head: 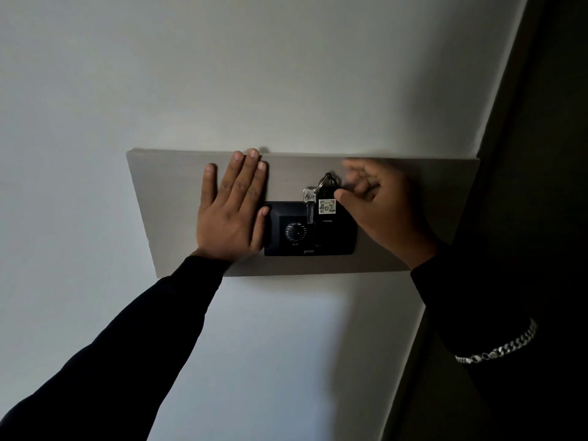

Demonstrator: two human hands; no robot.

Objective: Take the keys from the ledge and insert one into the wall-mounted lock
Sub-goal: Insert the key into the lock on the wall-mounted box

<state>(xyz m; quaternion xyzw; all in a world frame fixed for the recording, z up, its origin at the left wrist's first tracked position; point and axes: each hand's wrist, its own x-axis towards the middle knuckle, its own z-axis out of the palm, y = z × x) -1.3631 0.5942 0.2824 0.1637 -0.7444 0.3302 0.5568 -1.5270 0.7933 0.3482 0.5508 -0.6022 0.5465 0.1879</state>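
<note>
The head view shows a grey board [178, 192] on a white wall [127, 74]. The left hand [234, 205] lies flat on the board with fingers spread, holding nothing. The right hand [381, 205] pinches the keys [319, 198] between thumb and fingers. A silver key and a tag marked 402 hang over the black lock box [337, 240] on the board.

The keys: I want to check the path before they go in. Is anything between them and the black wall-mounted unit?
Nothing visible blocks them. The keys and their 402 tag hang from the right hand directly in front of the black unit. The left hand lies flat beside it, thumb at its left edge, off the front.
</note>
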